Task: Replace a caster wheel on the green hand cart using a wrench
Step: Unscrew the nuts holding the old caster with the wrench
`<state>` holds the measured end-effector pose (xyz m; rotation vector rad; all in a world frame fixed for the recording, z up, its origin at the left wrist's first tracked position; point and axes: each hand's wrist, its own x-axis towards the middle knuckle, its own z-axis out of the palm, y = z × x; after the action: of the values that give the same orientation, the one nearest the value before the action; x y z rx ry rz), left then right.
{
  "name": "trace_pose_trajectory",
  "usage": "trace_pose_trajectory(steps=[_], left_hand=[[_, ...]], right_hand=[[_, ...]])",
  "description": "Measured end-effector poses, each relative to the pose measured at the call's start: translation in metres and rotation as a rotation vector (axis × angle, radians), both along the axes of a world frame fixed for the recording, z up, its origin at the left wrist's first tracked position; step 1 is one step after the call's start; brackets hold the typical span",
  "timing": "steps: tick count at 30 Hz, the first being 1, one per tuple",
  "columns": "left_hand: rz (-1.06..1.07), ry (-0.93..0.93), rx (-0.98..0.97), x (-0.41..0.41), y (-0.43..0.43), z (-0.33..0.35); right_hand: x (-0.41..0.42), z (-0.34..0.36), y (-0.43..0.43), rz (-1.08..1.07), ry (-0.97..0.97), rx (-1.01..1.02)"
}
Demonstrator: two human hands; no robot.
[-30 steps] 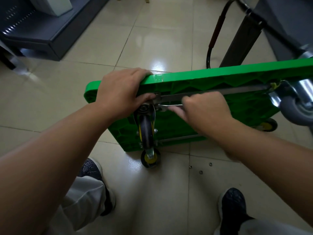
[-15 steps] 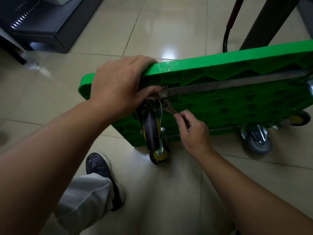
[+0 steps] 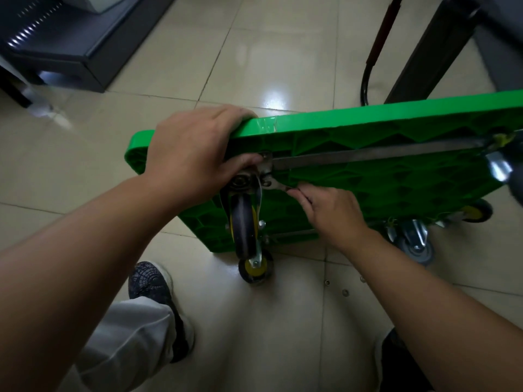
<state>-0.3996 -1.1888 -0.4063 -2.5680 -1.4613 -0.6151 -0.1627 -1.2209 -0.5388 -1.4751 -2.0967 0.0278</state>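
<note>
Cart: the green plastic hand cart stands on its long edge on the tiled floor, ribbed underside towards the person. It is best braced hard so that wrench force cannot rock it.
Bracing hand: the left hand grips the cart's top edge at the near corner, fingers curled over the rim, thumb pressed to the caster's plate. This looks a sound counter-hold.
Working hand: the right hand, at the cart's underside beside the caster, pinches the wrench handle. Short, square strokes should avoid slipping.
Caster: the dark rubber caster wheel, yellow-hubbed in a silver fork, hangs from the cart's upper near corner.
Wrench: the small silver open-ended wrench has its head at a plate bolt.
Floor: small loose metal fasteners lie below the cart.
</note>
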Motion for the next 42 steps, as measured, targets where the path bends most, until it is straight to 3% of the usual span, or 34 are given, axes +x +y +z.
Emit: trace_pose_trajectory(steps=[5, 10, 14, 20, 25, 27, 30, 32, 38, 42], left_hand=[[-0.017, -0.005, 0.003, 0.001, -0.001, 0.000], [-0.008, -0.003, 0.000, 0.001, 0.000, -0.001], [-0.002, -0.013, 0.001, 0.002, -0.002, -0.001], [0.000, -0.016, -0.011, 0.002, -0.001, 0.000], [-0.007, -0.015, -0.012, 0.003, 0.000, 0.000], [-0.007, -0.015, -0.009, 0.002, 0.001, -0.001], [-0.005, -0.006, 0.000, 0.001, 0.003, -0.003], [-0.008, -0.009, 0.005, 0.001, 0.003, -0.003], [-0.003, 0.009, 0.022, 0.001, 0.004, -0.002], [-0.007, 0.028, 0.016, 0.001, 0.004, -0.002]], right_hand=[[-0.004, 0.028, -0.013, -0.067, -0.269, -0.029], [-0.015, 0.098, -0.014, -0.079, -0.664, -0.219], [-0.034, 0.138, -0.007, -0.063, -0.857, -0.154], [-0.045, 0.149, -0.005, -0.072, -0.949, -0.132], [-0.016, 0.128, -0.028, -0.112, -0.713, -0.079], [0.004, 0.102, -0.040, -0.152, -0.385, -0.045], [0.019, 0.046, -0.062, -0.217, 0.288, -0.336], [0.012, 0.014, -0.076, -0.275, 0.510, -0.403], [-0.040, -0.027, -0.079, -0.255, 0.801, -0.518], [-0.060, -0.036, -0.065, -0.217, 0.864, -0.517]])
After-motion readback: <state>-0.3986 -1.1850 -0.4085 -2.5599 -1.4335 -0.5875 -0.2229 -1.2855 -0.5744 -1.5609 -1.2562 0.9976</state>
